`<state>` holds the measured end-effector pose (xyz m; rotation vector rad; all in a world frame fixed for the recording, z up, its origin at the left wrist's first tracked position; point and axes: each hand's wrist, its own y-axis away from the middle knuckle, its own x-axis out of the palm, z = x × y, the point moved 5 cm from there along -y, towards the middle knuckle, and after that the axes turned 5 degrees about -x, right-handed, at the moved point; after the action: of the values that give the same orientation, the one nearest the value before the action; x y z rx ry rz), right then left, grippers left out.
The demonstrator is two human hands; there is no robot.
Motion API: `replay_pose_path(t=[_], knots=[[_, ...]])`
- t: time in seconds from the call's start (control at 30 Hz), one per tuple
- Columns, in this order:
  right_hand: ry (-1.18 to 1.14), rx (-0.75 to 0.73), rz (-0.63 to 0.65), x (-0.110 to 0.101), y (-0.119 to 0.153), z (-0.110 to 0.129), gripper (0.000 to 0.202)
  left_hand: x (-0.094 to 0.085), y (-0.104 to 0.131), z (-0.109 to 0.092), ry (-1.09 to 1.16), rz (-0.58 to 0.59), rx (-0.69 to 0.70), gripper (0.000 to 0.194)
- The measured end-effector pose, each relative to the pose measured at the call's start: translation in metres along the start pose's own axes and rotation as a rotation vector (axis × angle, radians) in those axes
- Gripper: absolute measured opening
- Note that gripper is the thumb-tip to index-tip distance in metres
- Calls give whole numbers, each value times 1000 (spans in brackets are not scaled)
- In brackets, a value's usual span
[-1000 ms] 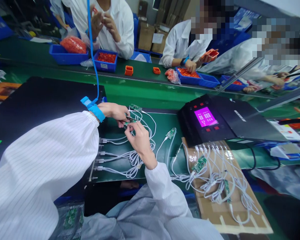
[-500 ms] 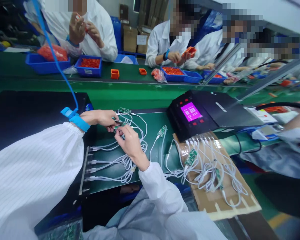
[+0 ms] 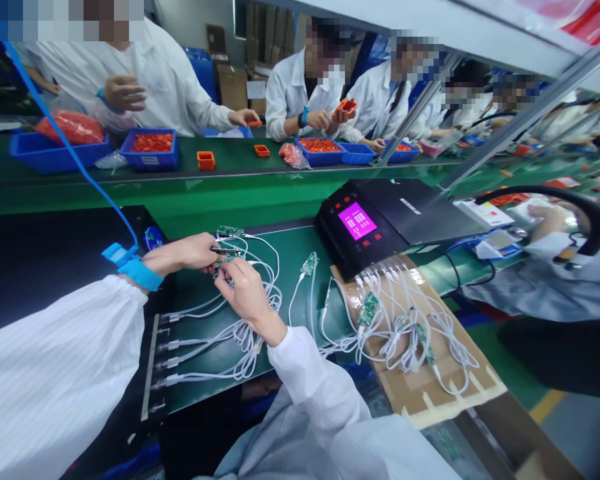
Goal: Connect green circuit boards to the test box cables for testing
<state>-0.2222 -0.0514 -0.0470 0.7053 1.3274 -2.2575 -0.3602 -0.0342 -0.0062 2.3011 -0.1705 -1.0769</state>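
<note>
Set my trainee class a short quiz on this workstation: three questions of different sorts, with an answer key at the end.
1. True or false: the blue strap is worn on the person's right wrist.

2. Multiple choice: what is the main colour of the lit screen on the black device?
A. Green
B. Magenta
C. Orange

3. Fill in the blank: the left hand and the right hand are close together at a small green ____.

Key:
1. False; it is on the left wrist.
2. B.
3. Circuit board.
</note>
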Motion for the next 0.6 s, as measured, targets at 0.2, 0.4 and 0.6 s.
replay_pose_path(t=[0.2,0.4,0.6], knots=[[-11,18,62,5,2,-2,16,0,-4,3,-52,16,32,14],[-147,33,-43,1,6,-8,18,-2,0,-2,-121,-23,-8,9],[-122,8,-5,1,5,-7,23,-3,14,-10,-135,-90,-113,32]])
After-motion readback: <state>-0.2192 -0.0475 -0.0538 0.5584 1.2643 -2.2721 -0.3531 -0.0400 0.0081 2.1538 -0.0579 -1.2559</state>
